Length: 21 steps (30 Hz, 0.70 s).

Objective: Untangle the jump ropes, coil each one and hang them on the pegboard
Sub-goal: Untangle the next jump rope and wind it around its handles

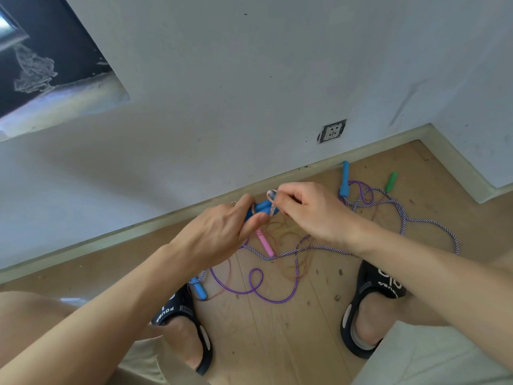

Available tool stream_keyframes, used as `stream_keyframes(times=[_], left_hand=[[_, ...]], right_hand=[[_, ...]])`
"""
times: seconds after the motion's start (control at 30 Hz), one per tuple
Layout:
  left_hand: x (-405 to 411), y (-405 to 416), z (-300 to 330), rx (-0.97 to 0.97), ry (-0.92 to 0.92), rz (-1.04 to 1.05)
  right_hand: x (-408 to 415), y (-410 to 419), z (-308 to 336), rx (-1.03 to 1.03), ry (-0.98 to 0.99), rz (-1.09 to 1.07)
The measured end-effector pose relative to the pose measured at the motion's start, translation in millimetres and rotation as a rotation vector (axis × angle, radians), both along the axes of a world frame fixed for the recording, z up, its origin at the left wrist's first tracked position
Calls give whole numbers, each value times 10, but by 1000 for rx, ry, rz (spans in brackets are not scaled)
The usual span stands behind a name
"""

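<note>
The left hand (222, 232) grips a blue handle (259, 208); the right hand (311, 209) pinches a clear handle (272, 202). Tangled ropes (277, 273) lie on the floor (277, 343) between two black slippers (188, 326), a wall socket (331, 132) at 12 o'clock.

left slipper (177, 315), partly legible "POUE"

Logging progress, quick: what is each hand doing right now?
Left hand: grips a blue handle.
Right hand: fingers curled, pinching a clear handle.
</note>
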State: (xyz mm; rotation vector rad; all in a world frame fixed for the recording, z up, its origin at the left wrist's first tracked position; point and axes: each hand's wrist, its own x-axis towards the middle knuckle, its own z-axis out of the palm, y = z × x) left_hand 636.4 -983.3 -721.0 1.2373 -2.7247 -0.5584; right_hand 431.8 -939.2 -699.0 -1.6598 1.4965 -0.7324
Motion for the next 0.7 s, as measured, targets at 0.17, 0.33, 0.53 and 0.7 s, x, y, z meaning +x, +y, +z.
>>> stream_keyframes(times=[0.17,0.33,0.53,0.7], left_hand=[[5,72,4,16,-46,-85],[-39,157,147,96,-87,-214],[-62,314,116,-222,-9,-266],[-47,310,165,-157,54,-220]], right_hand=[[23,12,-33,-88,83,121],[32,-11,23,-178,131,232],[10,-114,-58,34,-14,225],[75,-90,-236,231,-145,151]])
